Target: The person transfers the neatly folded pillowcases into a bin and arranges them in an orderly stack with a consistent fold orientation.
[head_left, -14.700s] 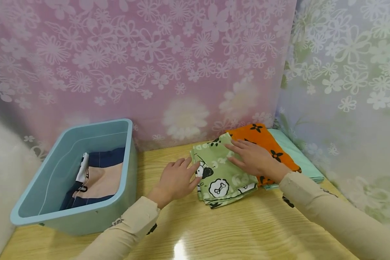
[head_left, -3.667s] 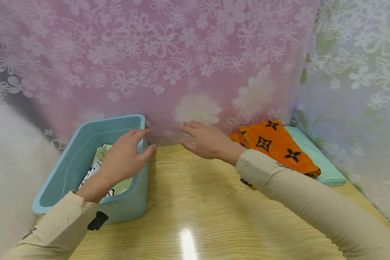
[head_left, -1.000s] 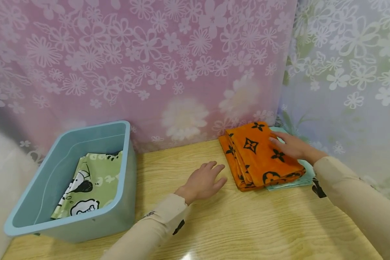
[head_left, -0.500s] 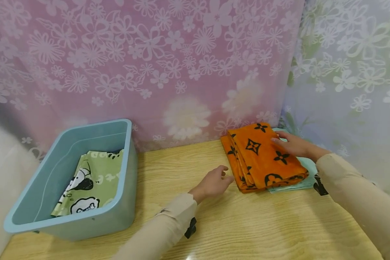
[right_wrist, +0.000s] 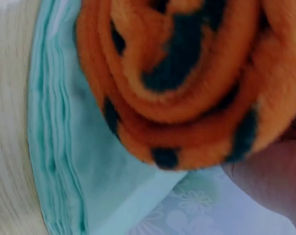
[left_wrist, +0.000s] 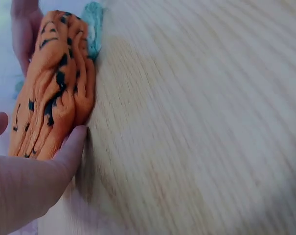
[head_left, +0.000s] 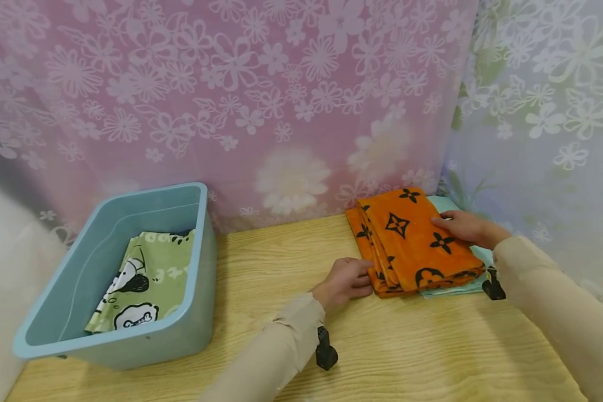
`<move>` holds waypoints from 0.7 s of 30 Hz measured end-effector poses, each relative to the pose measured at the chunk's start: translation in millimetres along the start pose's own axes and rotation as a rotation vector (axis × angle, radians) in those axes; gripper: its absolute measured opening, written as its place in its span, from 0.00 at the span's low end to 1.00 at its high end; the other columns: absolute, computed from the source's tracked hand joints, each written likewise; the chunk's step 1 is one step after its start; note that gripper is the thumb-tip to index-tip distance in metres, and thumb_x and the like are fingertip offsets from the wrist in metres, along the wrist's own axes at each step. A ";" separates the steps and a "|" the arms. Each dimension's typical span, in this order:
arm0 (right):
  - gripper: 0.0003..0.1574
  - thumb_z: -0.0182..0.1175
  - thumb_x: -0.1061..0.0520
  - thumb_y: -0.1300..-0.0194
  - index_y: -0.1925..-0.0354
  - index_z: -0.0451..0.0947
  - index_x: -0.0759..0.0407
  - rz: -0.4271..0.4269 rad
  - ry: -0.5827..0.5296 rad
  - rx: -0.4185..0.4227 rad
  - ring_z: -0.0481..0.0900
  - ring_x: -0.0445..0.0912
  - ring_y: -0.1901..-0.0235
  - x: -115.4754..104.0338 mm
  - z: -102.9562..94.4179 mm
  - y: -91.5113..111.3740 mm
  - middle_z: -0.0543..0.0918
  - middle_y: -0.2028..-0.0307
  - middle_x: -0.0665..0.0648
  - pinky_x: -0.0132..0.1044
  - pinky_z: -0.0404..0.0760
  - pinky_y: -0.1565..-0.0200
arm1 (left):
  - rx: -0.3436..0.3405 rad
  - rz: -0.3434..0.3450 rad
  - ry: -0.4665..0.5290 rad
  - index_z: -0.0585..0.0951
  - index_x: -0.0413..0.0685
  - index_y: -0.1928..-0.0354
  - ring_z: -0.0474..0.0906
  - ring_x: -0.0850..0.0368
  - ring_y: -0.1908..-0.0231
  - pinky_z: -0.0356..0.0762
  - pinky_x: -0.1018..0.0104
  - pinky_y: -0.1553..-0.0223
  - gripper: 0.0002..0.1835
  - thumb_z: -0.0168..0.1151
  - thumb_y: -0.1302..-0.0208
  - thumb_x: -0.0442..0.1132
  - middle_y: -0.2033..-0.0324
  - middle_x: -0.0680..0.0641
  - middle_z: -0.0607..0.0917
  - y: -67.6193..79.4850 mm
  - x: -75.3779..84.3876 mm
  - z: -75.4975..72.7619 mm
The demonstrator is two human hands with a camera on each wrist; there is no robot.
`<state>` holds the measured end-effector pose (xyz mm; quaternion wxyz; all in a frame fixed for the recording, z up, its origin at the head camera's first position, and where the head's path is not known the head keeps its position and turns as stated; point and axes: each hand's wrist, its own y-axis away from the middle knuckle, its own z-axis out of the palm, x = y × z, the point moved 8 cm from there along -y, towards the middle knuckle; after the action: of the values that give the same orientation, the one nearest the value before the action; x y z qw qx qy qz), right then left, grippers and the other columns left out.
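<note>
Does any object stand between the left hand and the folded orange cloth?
Nothing visible does: the left hand is at the left edge of the orange cloth. The mint cloth shows on the opposite side.

Mint cloth (right_wrist: pixel 99 181) partly covered by orange cloth (head_left: pixel 414 240), right hand (head_left: pixel 466 226) with fingers partly hidden, left sleeve (head_left: pixel 276 349) cropped below

You can read no word, brand or number anywhere in these views. What you do get on the orange folded towel (head_left: pixel 412 240) are black printed signs: four-petal flowers (head_left: pixel 442 242), a diamond emblem (head_left: pixel 397 225) and, near the front edge, a ringed motif (head_left: pixel 429 276). On the green printed cloth (head_left: pixel 156 290), you see a bone-shaped sign in a scalloped bubble (head_left: pixel 136 316), plus pale, letter-like shapes (head_left: pixel 175 272) too faint for you to make out.
</note>
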<state>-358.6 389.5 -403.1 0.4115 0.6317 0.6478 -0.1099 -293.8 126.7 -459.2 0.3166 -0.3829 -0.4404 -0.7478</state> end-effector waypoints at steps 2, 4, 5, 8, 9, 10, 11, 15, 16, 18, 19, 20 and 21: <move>0.50 0.41 0.39 0.25 0.30 0.38 0.79 0.019 -0.030 -0.019 0.81 0.49 0.61 3.4 1.3 -0.4 0.78 0.52 0.67 0.45 0.80 0.58 | -0.002 0.005 0.015 0.78 0.37 0.52 0.80 0.45 0.55 0.77 0.49 0.52 0.13 0.60 0.36 0.36 0.55 0.39 0.80 -1.7 -1.6 4.1; 0.50 0.42 0.40 0.25 0.30 0.38 0.79 0.021 -0.066 -0.030 0.81 0.47 0.62 4.5 2.2 -0.8 0.79 0.54 0.63 0.45 0.81 0.57 | -0.003 0.007 0.035 0.80 0.37 0.53 0.81 0.45 0.56 0.78 0.49 0.53 0.12 0.61 0.37 0.36 0.56 0.40 0.82 -3.9 -3.7 6.4; 0.50 0.42 0.40 0.25 0.30 0.37 0.79 0.022 -0.082 -0.033 0.81 0.47 0.62 4.9 2.4 -0.9 0.79 0.54 0.62 0.45 0.81 0.57 | -0.004 0.003 0.048 0.81 0.37 0.54 0.81 0.45 0.56 0.78 0.49 0.54 0.12 0.62 0.37 0.36 0.57 0.40 0.83 -5.3 -5.0 7.1; 0.51 0.43 0.41 0.25 0.30 0.35 0.78 0.038 -0.155 -0.055 0.81 0.48 0.60 8.0 4.0 -2.0 0.79 0.53 0.61 0.47 0.80 0.56 | -0.008 -0.004 0.066 0.83 0.37 0.54 0.82 0.45 0.57 0.78 0.49 0.55 0.13 0.64 0.38 0.36 0.58 0.40 0.84 -8.7 -8.0 7.7; 0.52 0.44 0.40 0.26 0.30 0.35 0.78 0.046 -0.175 -0.063 0.81 0.47 0.60 9.2 4.6 -2.3 0.79 0.53 0.60 0.47 0.80 0.56 | -0.002 -0.005 0.068 0.83 0.37 0.55 0.82 0.45 0.58 0.79 0.49 0.55 0.12 0.65 0.39 0.37 0.59 0.41 0.84 -9.4 -8.6 7.7; 0.52 0.45 0.40 0.26 0.30 0.35 0.77 0.054 -0.198 -0.076 0.81 0.47 0.59 10.5 5.4 -2.4 0.78 0.52 0.60 0.47 0.80 0.55 | 0.005 -0.007 0.064 0.83 0.37 0.56 0.83 0.46 0.59 0.79 0.50 0.56 0.12 0.66 0.40 0.37 0.60 0.41 0.84 -10.0 -9.1 7.8; 0.52 0.45 0.40 0.26 0.29 0.34 0.77 0.062 -0.216 -0.085 0.81 0.47 0.58 11.6 6.2 -2.3 0.78 0.52 0.59 0.47 0.80 0.54 | 0.013 -0.007 0.054 0.83 0.37 0.57 0.83 0.47 0.60 0.79 0.50 0.56 0.12 0.66 0.40 0.37 0.61 0.41 0.84 -10.1 -9.0 8.1; 0.54 0.47 0.41 0.27 0.29 0.32 0.76 0.089 -0.284 -0.128 0.81 0.46 0.57 14.8 9.5 -2.2 0.79 0.53 0.55 0.47 0.79 0.52 | 0.057 0.004 -0.024 0.84 0.39 0.61 0.83 0.51 0.64 0.81 0.53 0.60 0.12 0.70 0.43 0.40 0.66 0.44 0.86 -10.6 -7.8 11.5; 0.53 0.47 0.41 0.27 0.29 0.32 0.76 0.096 -0.301 -0.142 0.81 0.47 0.56 15.5 10.6 -2.5 0.79 0.53 0.55 0.47 0.78 0.51 | 0.065 0.010 -0.053 0.83 0.40 0.62 0.84 0.52 0.65 0.81 0.54 0.61 0.12 0.70 0.44 0.41 0.66 0.45 0.86 -10.6 -7.1 12.7; 0.53 0.48 0.41 0.27 0.29 0.33 0.75 0.111 -0.333 -0.167 0.81 0.47 0.55 16.4 13.1 -3.7 0.79 0.54 0.54 0.48 0.78 0.50 | 0.090 0.022 -0.093 0.83 0.41 0.63 0.84 0.53 0.66 0.82 0.54 0.62 0.13 0.72 0.45 0.43 0.68 0.47 0.86 -10.5 -5.7 14.7; 0.53 0.48 0.42 0.27 0.29 0.34 0.76 0.119 -0.346 -0.178 0.81 0.47 0.55 17.6 13.8 -3.7 0.80 0.54 0.54 0.48 0.77 0.50 | 0.101 0.026 -0.105 0.83 0.42 0.63 0.84 0.54 0.66 0.82 0.54 0.62 0.13 0.72 0.45 0.43 0.68 0.47 0.86 -10.4 -5.3 16.5; 0.52 0.48 0.42 0.27 0.29 0.36 0.76 0.130 -0.361 -0.187 0.81 0.48 0.54 18.8 14.5 -3.6 0.80 0.54 0.54 0.48 0.77 0.49 | 0.116 0.034 -0.116 0.82 0.42 0.63 0.84 0.54 0.67 0.82 0.54 0.63 0.14 0.72 0.46 0.43 0.69 0.48 0.86 -9.8 -4.3 18.2; 0.51 0.48 0.42 0.27 0.29 0.37 0.76 0.139 -0.374 -0.195 0.81 0.49 0.54 19.8 15.1 -3.4 0.80 0.54 0.54 0.48 0.77 0.49 | 0.128 0.039 -0.117 0.82 0.42 0.63 0.84 0.54 0.67 0.82 0.54 0.63 0.14 0.73 0.46 0.43 0.69 0.49 0.85 -9.3 -3.4 20.2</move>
<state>-353.1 393.3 -427.3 0.5901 0.6006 0.5228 -0.1334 -293.7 149.2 -459.6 0.3286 -0.4138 -0.4974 -0.6880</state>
